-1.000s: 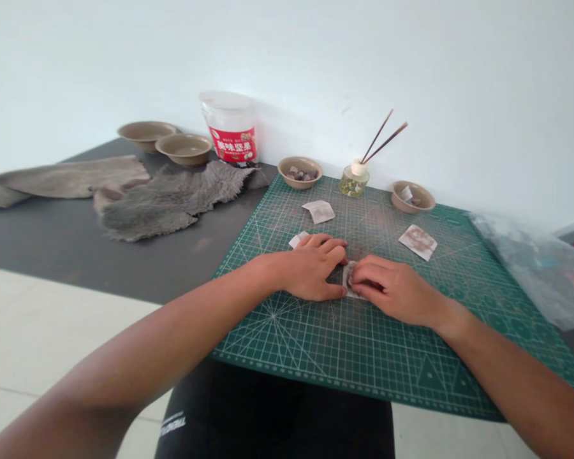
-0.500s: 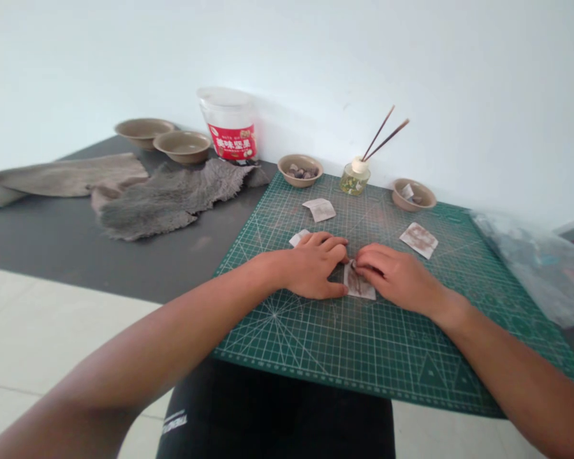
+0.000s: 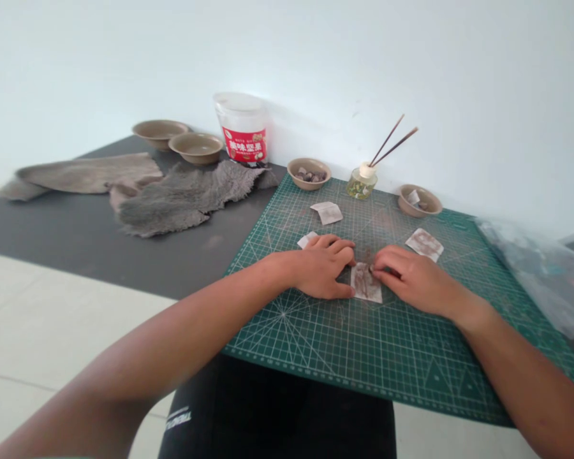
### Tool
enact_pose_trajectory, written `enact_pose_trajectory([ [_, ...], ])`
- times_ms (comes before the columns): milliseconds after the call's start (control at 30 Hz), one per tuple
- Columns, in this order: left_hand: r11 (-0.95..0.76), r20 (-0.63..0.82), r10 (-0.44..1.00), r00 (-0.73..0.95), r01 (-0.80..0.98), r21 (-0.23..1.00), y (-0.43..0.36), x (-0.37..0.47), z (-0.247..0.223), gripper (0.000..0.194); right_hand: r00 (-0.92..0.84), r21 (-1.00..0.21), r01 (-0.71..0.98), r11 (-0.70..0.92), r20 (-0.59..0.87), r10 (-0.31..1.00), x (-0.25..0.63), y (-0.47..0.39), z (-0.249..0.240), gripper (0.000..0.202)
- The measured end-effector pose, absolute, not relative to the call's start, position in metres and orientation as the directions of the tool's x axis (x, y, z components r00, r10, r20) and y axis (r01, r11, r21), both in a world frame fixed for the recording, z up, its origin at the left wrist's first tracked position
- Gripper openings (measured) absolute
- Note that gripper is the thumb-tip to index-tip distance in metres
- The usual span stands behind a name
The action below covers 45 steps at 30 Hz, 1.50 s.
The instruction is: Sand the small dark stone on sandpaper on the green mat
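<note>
A small white square of paper or cloth (image 3: pixel 366 288), smudged with brown, lies on the green cutting mat (image 3: pixel 310 344) between my hands. My left hand (image 3: pixel 323 268) rests palm down, fingers spread, its thumb and fingertips at the square's left edge. With fingers pinched together, my right hand (image 3: pixel 409 277) is at the upper right of the square. A tiny dark bit shows at its fingertips, too small to name. Partly under my left hand's far side is another white piece (image 3: pixel 307 240). Two more smudged pieces lie farther back, a creased one (image 3: pixel 327 213) and a flat one (image 3: pixel 425 244).
Along the wall stand a bowl of dark lumps (image 3: pixel 309 174), a reed diffuser (image 3: pixel 361 183) and a bowl with scraps (image 3: pixel 419 201). Grey ragged cloths (image 3: pixel 172 201), two bowls (image 3: pixel 196 148) and a red-labelled tub (image 3: pixel 243 131) are left. A clear plastic bag (image 3: pixel 536 274) lies right.
My right hand has drawn away from my left hand, rightward over the smudged square, baring more of it. My left hand stays by its edge. The whole view has shifted slightly.
</note>
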<state>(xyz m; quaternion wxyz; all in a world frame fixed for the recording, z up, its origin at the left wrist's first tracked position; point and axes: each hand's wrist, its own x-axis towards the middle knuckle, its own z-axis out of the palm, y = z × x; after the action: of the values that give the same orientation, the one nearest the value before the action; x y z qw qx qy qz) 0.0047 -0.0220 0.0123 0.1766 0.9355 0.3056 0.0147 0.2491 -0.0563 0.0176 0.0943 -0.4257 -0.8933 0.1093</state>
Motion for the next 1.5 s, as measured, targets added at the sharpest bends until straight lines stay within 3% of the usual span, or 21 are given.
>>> enact_pose_trajectory([
  [100, -0.757, -0.088, 0.565, 0.820, 0.558, 0.341, -0.0215, 0.0047, 0.0124, 0.057, -0.706, -0.334, 0.661, 0.672, 0.029, 0.708, 0.2471, -0.0609, 0.0177, 0.011],
  [267, -0.760, -0.066, 0.569, 0.820, 0.555, 0.339, -0.0198, 0.0040, 0.0101, 0.058, -0.612, -0.311, 0.729, 0.610, 0.104, 0.784, 0.2458, -0.0565, 0.0174, 0.008],
  [467, -0.762, -0.085, 0.560, 0.824, 0.553, 0.337, -0.0187, 0.0054, 0.0080, 0.059, -0.723, -0.401, 0.636, 0.660, -0.009, 0.691, 0.2470, -0.0598, 0.0220, 0.009],
  [600, -0.762, -0.076, 0.569, 0.819, 0.559, 0.327, -0.0188, 0.0054, 0.0078, 0.058, -0.608, -0.341, 0.722, 0.602, 0.102, 0.787, 0.2438, -0.0566, 0.0181, 0.009],
  [800, -0.761, -0.074, 0.565, 0.822, 0.553, 0.339, -0.0189, 0.0047, 0.0084, 0.057, -0.696, -0.377, 0.666, 0.643, -0.007, 0.718, 0.2475, -0.0577, 0.0207, 0.009],
  [1000, -0.765, -0.061, 0.566, 0.822, 0.551, 0.333, -0.0186, 0.0047, 0.0081, 0.056, -0.566, -0.281, 0.767, 0.576, 0.126, 0.815, 0.2441, -0.0566, 0.0152, 0.010],
  [1200, -0.769, -0.068, 0.553, 0.830, 0.540, 0.340, -0.0181, 0.0041, 0.0072, 0.058, -0.713, -0.359, 0.642, 0.678, 0.047, 0.700, 0.2465, -0.0607, 0.0186, 0.009],
  [1400, -0.767, -0.070, 0.561, 0.825, 0.550, 0.330, -0.0184, 0.0043, 0.0078, 0.056, -0.612, -0.315, 0.725, 0.613, 0.114, 0.783, 0.2446, -0.0562, 0.0157, 0.010],
  [1500, -0.767, -0.079, 0.557, 0.827, 0.549, 0.332, -0.0187, 0.0048, 0.0082, 0.056, -0.690, -0.334, 0.661, 0.672, 0.083, 0.719, 0.2458, -0.0578, 0.0153, 0.010],
])
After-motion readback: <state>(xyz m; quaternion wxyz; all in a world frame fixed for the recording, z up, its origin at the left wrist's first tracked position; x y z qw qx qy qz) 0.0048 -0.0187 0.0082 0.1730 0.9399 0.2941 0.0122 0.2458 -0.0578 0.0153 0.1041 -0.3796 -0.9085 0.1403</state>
